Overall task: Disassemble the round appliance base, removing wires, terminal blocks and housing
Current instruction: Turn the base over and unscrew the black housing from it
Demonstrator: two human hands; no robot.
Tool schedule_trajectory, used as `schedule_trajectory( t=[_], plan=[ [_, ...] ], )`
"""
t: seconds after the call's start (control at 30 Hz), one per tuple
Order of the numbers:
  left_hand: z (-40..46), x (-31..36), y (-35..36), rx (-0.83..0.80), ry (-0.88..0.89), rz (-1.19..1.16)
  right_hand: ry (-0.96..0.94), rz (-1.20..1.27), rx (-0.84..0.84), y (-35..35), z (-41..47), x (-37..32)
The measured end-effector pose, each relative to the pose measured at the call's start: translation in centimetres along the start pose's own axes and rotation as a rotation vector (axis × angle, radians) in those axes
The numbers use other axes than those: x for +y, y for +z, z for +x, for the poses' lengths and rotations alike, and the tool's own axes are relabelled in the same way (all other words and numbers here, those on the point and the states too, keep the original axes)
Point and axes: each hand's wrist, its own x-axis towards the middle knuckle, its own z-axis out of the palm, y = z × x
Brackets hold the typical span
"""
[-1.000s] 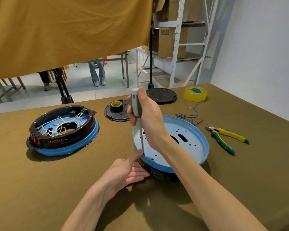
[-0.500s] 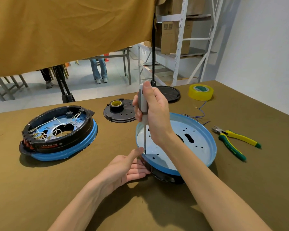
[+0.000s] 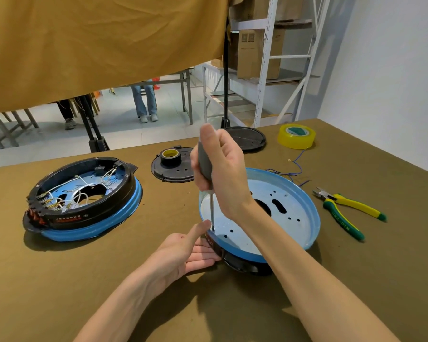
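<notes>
Two hands on the blue-rimmed base

Two round appliance bases sit on the olive worktop [image 3: 59,280]. The nearer base [image 3: 304,218], a pale perforated plate with a blue rim over a black housing, lies right of centre and is tilted, its near edge lifted. The right hand [image 3: 223,169] has its grip wrapped round the grey handle of a screwdriver [image 3: 205,166], held upright with the metal shaft pointing down and the tip at the plate's near left edge. The left hand [image 3: 183,250] lies with straight fingers slipped under the base's near left edge, palm up, thumb raised so that its tip is just beside the screwdriver shaft; its grip is wide and curls round nothing.

Well to the left lies the second base [image 3: 84,201], black ring up on a blue rim, with white wires and terminal blocks showing inside. Behind the hands are a black perforated cover [image 3: 168,171] carrying a small tape roll [image 3: 171,154], and a black round lid [image 3: 247,139]. A yellow tape roll [image 3: 296,136] stands at the far right, loose blue wires [image 3: 294,169] lie beside the near base, and yellow-green cutters [image 3: 344,213] rest to its right.
</notes>
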Motion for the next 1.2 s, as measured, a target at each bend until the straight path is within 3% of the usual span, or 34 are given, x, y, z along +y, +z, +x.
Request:
schedule_trajectory(
  t=[0.17,0.3,0.57,0.77,1.03,1.2],
  plan=[
    [0.2,-0.1,-0.1,0.007,-0.009,-0.005,0.092,0.001,0.041,-0.5,0.8,-0.7],
    [0.3,-0.3,-0.1,0.009,-0.002,0.010,0.054,0.133,0.058,-0.6,0.6,-0.6],
    [0.1,-0.4,-0.2,0.013,0.006,0.020,0.020,0.036,0.049,-1.1,0.6,-0.6],
    [-0.3,-0.5,0.0,0.001,0.021,0.042,0.140,0.069,-0.008,0.2,0.3,-0.4],
    [-0.4,-0.4,0.0,0.008,0.019,0.034,-0.018,0.022,0.045,0.7,0.0,-0.1],
    [-0.3,-0.5,0.0,0.003,0.011,0.048,0.108,0.046,0.011,0.4,0.4,0.1]
  ],
)
